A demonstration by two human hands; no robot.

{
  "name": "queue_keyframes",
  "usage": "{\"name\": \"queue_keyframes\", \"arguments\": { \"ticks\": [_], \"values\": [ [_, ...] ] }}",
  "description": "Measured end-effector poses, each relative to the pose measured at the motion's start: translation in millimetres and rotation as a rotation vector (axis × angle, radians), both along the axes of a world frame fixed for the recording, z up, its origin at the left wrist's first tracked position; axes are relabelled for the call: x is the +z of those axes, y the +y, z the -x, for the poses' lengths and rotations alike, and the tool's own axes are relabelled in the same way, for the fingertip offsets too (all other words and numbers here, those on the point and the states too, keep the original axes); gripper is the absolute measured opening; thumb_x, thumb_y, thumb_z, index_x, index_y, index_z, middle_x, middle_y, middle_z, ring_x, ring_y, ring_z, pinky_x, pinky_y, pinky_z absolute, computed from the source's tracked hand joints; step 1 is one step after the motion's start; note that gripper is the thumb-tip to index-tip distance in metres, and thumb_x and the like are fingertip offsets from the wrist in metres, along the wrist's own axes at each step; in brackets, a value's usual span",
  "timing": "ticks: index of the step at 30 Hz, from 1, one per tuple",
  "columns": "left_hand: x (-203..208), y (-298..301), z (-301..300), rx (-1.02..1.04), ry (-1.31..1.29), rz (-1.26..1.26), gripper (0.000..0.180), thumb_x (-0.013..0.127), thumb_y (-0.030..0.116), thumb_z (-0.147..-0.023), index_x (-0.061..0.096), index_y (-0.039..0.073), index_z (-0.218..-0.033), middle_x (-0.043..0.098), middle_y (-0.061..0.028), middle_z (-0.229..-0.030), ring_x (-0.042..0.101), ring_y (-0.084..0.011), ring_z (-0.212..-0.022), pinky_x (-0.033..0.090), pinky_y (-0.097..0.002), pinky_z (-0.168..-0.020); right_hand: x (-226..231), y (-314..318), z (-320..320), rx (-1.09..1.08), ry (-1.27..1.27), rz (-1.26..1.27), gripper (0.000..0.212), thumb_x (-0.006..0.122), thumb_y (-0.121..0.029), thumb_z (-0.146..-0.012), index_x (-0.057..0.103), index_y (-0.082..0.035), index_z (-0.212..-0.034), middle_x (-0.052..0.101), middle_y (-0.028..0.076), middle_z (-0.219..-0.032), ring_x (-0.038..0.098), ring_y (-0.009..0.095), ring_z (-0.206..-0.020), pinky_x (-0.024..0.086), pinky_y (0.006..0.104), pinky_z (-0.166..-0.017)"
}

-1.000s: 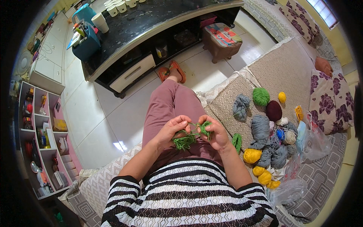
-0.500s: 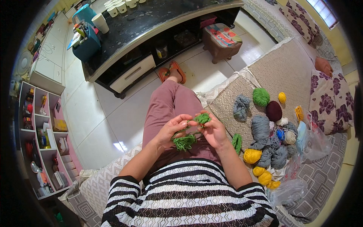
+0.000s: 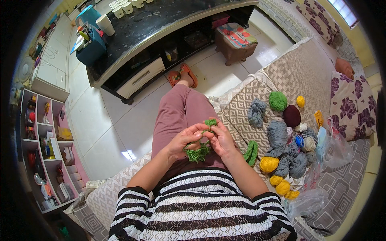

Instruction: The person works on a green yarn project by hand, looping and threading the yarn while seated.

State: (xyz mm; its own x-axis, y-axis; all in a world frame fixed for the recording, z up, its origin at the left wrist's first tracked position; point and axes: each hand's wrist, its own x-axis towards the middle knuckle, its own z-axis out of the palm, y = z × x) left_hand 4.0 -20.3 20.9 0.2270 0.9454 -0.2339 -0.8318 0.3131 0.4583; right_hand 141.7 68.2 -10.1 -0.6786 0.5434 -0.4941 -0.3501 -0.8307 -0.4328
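Observation:
Above my lap, my left hand (image 3: 183,141) is closed on strands of green yarn, and a loose, tangled green bundle (image 3: 198,154) hangs beneath it. Close beside it, my right hand (image 3: 222,140) is closed around a small green wad of yarn (image 3: 210,122), which pokes out above the fingertips. Strands run between the two hands, and the fingertips nearly meet. Whether a hook or other tool is in the fingers cannot be made out. On the sofa to the right of my right forearm lies a green knitted or crocheted strip (image 3: 251,153).
On the patterned sofa (image 3: 241,104) at the right lie a green yarn ball (image 3: 278,101), a maroon ball (image 3: 291,116), grey yarn (image 3: 277,136), yellow balls (image 3: 268,164) and clear plastic bags (image 3: 337,150). A black-topped table (image 3: 161,20) stands ahead, a compartmented shelf (image 3: 50,160) at left.
My right hand has shifted slightly left and turned, bringing its fingers nearer my left hand. The small green wad has moved a little left and up with it.

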Motion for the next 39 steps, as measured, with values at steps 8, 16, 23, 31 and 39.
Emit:
{"name": "queue_keyframes", "arguments": {
  "ticks": [8,16,23,31,39],
  "values": [
    [-4,0,0,0.01,-0.023,0.002,0.03,0.043,0.009,-0.084,0.039,0.008,-0.114,0.055,-0.0056,-0.103,0.027,-0.0006,-0.038,0.025,-0.014,-0.04,19,-3,1,0.101,0.189,0.038,0.035,0.043,0.001,-0.076,0.041,-0.001,-0.111,0.053,0.008,-0.096,0.054,0.012,-0.081,0.044,0.0213,-0.072],
    [-5,1,3,0.114,0.01,-0.006,0.036,0.043,0.008,-0.084,0.036,0.008,-0.119,0.048,-0.0057,-0.114,0.028,0.0002,-0.04,0.026,-0.0138,-0.042,17,-3,-2,0.255,0.056,-0.158,0.033,0.044,0.002,-0.073,0.042,-0.002,-0.106,0.054,0.01,-0.094,0.056,0.016,-0.078,0.047,0.0245,-0.069],
    [-12,-5,8,0.147,-0.02,0.036,0.039,0.044,0.006,-0.083,0.036,0.007,-0.12,0.042,-0.0105,-0.121,0.029,0.0,-0.038,0.029,-0.0136,-0.043,14,6,-12,0.197,0.204,0.11,0.03,0.042,0.0,-0.074,0.042,-0.002,-0.104,0.054,0.014,-0.095,0.057,0.017,-0.076,0.05,0.0259,-0.065],
    [-13,-4,5,0.157,0.108,0.026,0.037,0.052,0.006,-0.077,0.043,0.005,-0.113,0.049,-0.0056,-0.108,0.035,-0.0013,-0.046,0.031,-0.0146,-0.045,2,3,-12,0.127,0.294,0.2,0.032,0.041,-0.001,-0.071,0.045,-0.003,-0.103,0.055,0.015,-0.092,0.056,0.022,-0.075,0.049,0.0301,-0.066],
    [-15,-4,4,0.127,0.574,-0.083,0.022,0.059,0.007,-0.072,0.054,0.003,-0.093,0.05,-0.002,-0.1,0.046,-0.0035,-0.063,0.037,-0.016,-0.056,5,4,-14,0.112,0.284,0.172,0.034,0.041,-0.001,-0.07,0.043,-0.003,-0.104,0.055,0.017,-0.088,0.056,0.023,-0.073,0.048,0.032,-0.068]
  ]
}}
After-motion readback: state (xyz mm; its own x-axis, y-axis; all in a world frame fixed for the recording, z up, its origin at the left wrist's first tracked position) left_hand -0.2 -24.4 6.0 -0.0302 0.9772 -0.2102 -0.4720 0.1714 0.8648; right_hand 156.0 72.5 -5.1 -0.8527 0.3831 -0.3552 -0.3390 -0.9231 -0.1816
